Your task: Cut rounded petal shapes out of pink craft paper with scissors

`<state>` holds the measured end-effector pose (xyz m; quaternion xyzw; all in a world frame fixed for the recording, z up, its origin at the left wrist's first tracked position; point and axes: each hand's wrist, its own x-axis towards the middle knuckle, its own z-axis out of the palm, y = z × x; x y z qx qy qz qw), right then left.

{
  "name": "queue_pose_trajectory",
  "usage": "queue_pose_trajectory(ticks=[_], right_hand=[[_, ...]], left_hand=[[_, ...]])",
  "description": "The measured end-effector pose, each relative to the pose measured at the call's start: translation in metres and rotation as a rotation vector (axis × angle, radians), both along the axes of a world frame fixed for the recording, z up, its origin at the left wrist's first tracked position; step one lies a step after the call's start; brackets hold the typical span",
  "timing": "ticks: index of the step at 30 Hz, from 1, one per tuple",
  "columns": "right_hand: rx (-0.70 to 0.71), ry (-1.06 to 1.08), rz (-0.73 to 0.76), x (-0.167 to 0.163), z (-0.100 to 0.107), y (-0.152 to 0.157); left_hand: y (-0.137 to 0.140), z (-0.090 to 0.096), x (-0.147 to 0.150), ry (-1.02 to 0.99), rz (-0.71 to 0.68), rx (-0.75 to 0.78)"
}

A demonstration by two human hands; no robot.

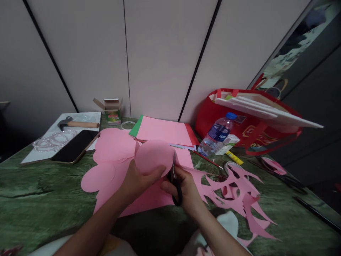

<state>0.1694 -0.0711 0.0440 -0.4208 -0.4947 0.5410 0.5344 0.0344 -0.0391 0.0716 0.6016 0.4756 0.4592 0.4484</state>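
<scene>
My left hand (141, 179) pinches a rounded piece of pink paper (154, 156) between thumb and fingers, lifted above the table. My right hand (183, 186) is closed round the black handles of a pair of scissors (176, 188). The blades point away from me and lie against the right edge of the round paper. Beneath my hands lies a larger pink sheet (135, 202). Cut pink circles (98, 177) rest on its left part. Long curved pink offcuts (229, 202) trail to the right of my right hand.
Left: a phone (76, 145) and a hammer (82, 124). Behind: a small open box (112, 113) and stacked coloured paper (162, 131). Right: a plastic bottle (217, 135), a yellow glue stick (234, 157) and a red bag (226, 106). A dark pen-like stick (317, 213) lies near the right edge.
</scene>
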Motion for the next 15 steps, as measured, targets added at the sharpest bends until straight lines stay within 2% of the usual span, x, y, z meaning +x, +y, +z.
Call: queue_pose_trajectory(ticks=[11,15], right_hand=[[-0.011,-0.065,-0.018,0.0018,-0.0026,-0.0009],[-0.028,-0.088,-0.034,0.0024,-0.0025,-0.0009]], left_hand=[[0.0010,0.0041,-0.0015,-0.071,-0.056,-0.083],[0.0022,0.0002,-0.0016,-0.102,-0.059,-0.057]])
